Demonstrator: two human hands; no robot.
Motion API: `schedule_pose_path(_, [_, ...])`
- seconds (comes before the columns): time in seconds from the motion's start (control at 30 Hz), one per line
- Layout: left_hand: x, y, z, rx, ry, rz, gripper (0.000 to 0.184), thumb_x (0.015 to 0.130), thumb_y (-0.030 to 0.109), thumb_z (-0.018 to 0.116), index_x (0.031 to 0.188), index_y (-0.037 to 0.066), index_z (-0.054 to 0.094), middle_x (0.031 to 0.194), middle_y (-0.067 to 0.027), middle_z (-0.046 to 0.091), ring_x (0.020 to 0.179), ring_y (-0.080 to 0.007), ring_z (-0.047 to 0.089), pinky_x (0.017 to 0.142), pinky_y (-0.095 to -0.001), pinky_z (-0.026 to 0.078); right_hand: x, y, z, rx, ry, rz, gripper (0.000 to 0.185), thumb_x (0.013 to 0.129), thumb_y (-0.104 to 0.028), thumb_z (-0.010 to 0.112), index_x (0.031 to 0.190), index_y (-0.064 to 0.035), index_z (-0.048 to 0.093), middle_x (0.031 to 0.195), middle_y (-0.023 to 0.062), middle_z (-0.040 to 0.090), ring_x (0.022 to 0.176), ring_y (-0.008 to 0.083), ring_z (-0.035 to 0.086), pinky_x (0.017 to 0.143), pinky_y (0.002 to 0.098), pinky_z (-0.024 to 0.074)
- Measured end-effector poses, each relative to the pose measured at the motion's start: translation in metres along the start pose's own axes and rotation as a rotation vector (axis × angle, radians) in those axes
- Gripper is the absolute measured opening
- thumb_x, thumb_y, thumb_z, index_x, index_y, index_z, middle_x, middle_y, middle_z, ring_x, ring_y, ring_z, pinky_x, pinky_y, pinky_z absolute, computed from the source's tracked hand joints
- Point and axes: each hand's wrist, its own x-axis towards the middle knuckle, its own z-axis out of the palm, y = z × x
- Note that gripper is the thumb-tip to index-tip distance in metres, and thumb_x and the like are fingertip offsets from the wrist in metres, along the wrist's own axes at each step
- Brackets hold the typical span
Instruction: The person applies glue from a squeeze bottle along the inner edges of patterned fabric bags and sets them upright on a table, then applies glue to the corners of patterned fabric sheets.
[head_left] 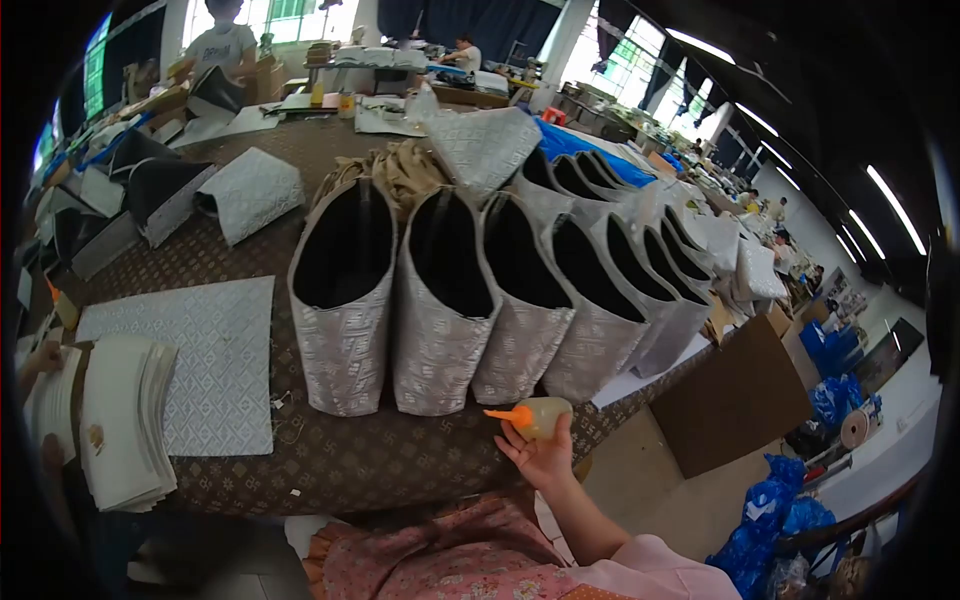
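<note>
My right hand (pixel 540 456) holds a squeeze bottle (pixel 545 417) with a pale, cloudy body and an orange nozzle pointing left. The bottle lies between thumb and fingers, just beyond the front table edge. Past it stands a row of several silvery patterned pouches, upright with dark open mouths; the nearest to the hand include one pouch (pixel 434 355) and another (pixel 525 350). My left hand is not in view.
A flat patterned sheet (pixel 225 370) lies on the brown table cover (pixel 350 460). At far left, a co-worker's hand (pixel 45 360) touches a stack of pale pieces (pixel 125 420). A cardboard panel (pixel 735 400) stands at right. More people are behind.
</note>
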Motion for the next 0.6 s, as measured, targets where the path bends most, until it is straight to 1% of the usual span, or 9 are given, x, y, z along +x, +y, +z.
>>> schedule_pose_path(0.07, [-0.027,-0.01,-0.016,0.018,0.048,-0.087,0.04,0.079,0.004,0.058,0.118,0.0,0.047,0.123,-0.0101,0.041,0.105,-0.0221,0.049,0.09,-0.031,0.04,0.001,-0.001,0.005,-0.037,0.055,0.006,0.073,0.073,-0.068,0.052,0.118,-0.01,0.052,0.116,0.0063,0.056,0.112,0.0263,0.051,0.1,0.0508,0.0323])
schedule_pose_path(0.13, [-0.079,-0.015,-0.031,0.044,0.151,-0.221,0.04,0.08,0.004,0.058,0.118,0.0,0.047,0.122,-0.0101,0.041,0.105,-0.0221,0.049,0.09,-0.031,0.04,0.003,-0.004,0.0,-0.005,0.135,0.054,0.07,0.074,-0.067,0.052,0.114,-0.0099,0.055,0.109,0.006,0.061,0.109,0.0267,0.053,0.098,0.0493,0.0345])
schedule_pose_path(0.2, [-0.142,-0.007,-0.038,0.078,0.285,-0.378,0.04,0.08,0.004,0.057,0.118,0.0,0.047,0.122,-0.0101,0.041,0.105,-0.022,0.049,0.09,-0.031,0.04,0.005,-0.008,-0.008,-0.047,0.103,0.085,0.071,0.073,-0.069,0.051,0.115,-0.0117,0.052,0.106,0.007,0.06,0.103,0.028,0.055,0.097,0.0491,0.0354])
schedule_pose_path(0.27, [-0.191,0.011,-0.037,0.11,0.399,-0.517,0.04,0.08,0.005,0.057,0.118,0.0,0.047,0.122,-0.0101,0.041,0.105,-0.0219,0.049,0.089,-0.031,0.04,0.005,-0.011,-0.008,-0.103,0.06,0.072,0.063,0.076,-0.065,0.052,0.112,-0.0141,0.057,0.101,0.0053,0.064,0.104,0.0282,0.057,0.095,0.0502,0.037])
schedule_pose_path(0.3, [-0.207,0.021,-0.033,0.119,0.44,-0.572,0.04,0.08,0.005,0.057,0.118,0.0,0.047,0.121,-0.0101,0.042,0.105,-0.0219,0.049,0.089,-0.031,0.04,0.003,-0.016,-0.019,-0.125,-0.073,0.108,0.063,0.078,-0.064,0.05,0.116,-0.0149,0.054,0.108,0.0058,0.062,0.109,0.0281,0.054,0.096,0.0513,0.0364])
schedule_pose_path(0.33, [-0.216,0.029,-0.031,0.127,0.47,-0.618,0.04,0.08,0.005,0.057,0.118,0.0,0.047,0.121,-0.0101,0.042,0.104,-0.0218,0.049,0.089,-0.031,0.04,0.01,-0.018,-0.023,-0.135,-0.202,0.131,0.063,0.079,-0.064,0.049,0.12,-0.0157,0.052,0.115,0.0063,0.059,0.113,0.028,0.051,0.096,0.0524,0.0358])
schedule_pose_path(0.47, [-0.209,0.038,-0.033,0.125,0.494,-0.712,0.04,0.08,0.005,0.057,0.118,0.0,0.047,0.121,-0.0102,0.042,0.104,-0.0217,0.049,0.089,-0.031,0.04,0.078,-0.001,-0.002,-0.167,-0.217,0.26,0.063,0.079,-0.063,0.049,0.121,-0.0157,0.051,0.117,0.0064,0.057,0.115,0.0278,0.05,0.096,0.0525,0.0356])
schedule_pose_path(0.6, [-0.183,0.027,-0.062,0.122,0.467,-0.752,0.04,0.08,0.006,0.057,0.118,0.0,0.047,0.12,-0.0102,0.043,0.104,-0.0215,0.05,0.088,-0.031,0.04,0.126,0.031,0.024,-0.177,-0.217,0.319,0.063,0.08,-0.062,0.049,0.123,-0.0158,0.049,0.12,0.0066,0.055,0.116,0.0276,0.049,0.097,0.0526,0.0352])
